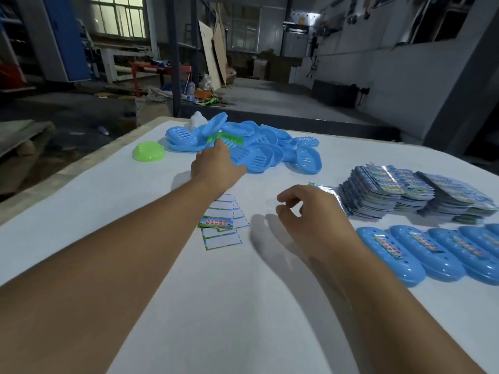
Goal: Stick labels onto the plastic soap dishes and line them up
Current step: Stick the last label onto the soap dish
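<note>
A heap of blue plastic soap dishes (259, 147) lies at the far middle of the white table (135, 211), with a green piece (229, 138) among them. My left hand (216, 166) reaches into the near edge of the heap; its fingertips are hidden among the dishes. My right hand (310, 211) hovers above the table with fingers loosely curled, holding nothing. Loose label sheets (224, 222) lie between my arms. A row of labelled blue dishes (432, 252) is lined up at the right.
Stacks of labels (410, 193) stand at the right behind the row. A green dish half (148, 151) lies left of the heap, near the table's left edge. A white object (197, 120) sits behind the heap. Workshop floor and clutter lie beyond.
</note>
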Tool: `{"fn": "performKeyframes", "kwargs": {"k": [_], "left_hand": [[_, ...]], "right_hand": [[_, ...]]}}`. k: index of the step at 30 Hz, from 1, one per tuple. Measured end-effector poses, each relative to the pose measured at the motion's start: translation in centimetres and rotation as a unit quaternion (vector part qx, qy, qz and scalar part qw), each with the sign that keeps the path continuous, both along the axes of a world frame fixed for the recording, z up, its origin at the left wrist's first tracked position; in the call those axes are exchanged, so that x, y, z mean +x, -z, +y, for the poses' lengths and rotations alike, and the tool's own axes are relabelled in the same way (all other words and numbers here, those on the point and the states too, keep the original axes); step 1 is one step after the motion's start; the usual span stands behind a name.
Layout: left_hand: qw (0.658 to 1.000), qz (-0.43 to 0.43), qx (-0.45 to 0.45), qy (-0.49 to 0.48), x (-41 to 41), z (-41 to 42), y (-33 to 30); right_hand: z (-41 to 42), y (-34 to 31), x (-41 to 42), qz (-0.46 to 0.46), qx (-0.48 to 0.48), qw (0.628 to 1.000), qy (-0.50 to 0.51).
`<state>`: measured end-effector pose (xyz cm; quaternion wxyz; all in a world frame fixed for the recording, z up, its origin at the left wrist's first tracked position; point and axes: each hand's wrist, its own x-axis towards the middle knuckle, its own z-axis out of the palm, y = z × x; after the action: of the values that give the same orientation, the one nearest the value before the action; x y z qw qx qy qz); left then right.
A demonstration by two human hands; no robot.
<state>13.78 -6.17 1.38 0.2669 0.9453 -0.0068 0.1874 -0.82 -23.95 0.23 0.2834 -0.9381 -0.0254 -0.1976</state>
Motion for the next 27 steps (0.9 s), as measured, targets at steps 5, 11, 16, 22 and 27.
{"fn": "performKeyframes", "kwargs": {"k": [5, 11, 16, 22, 27], "left_hand": [[0.991, 0.046, -0.035, 0.123, -4.9, -0.1, -0.9], [0.953, 0.131, -0.082, 0.261, -10.1, -0.1, -0.3], [0.947, 0.170, -0.046, 0.270, -11.7, 0.7, -0.1], [0.997, 0.053, -0.019, 0.058, -11.8, 2.5, -0.5], [0.994, 0.075, 0.072, -0.032, -11.6, 4.6, -1.0]], "right_hand": [[0.3, 0.0, 0.0, -0.008, 0.011, 1.000, 0.012], [0.0, -0.3, -0.9, 0.032, -0.028, 0.999, -0.035], [-0.7, 0.1, -1.2, 0.101, -0.064, 0.990, -0.080], [-0.8, 0.3, -1.0, 0.096, -0.067, 0.990, -0.074], [-0.7, 0.4, -0.8, 0.100, -0.068, 0.990, -0.068]]}}
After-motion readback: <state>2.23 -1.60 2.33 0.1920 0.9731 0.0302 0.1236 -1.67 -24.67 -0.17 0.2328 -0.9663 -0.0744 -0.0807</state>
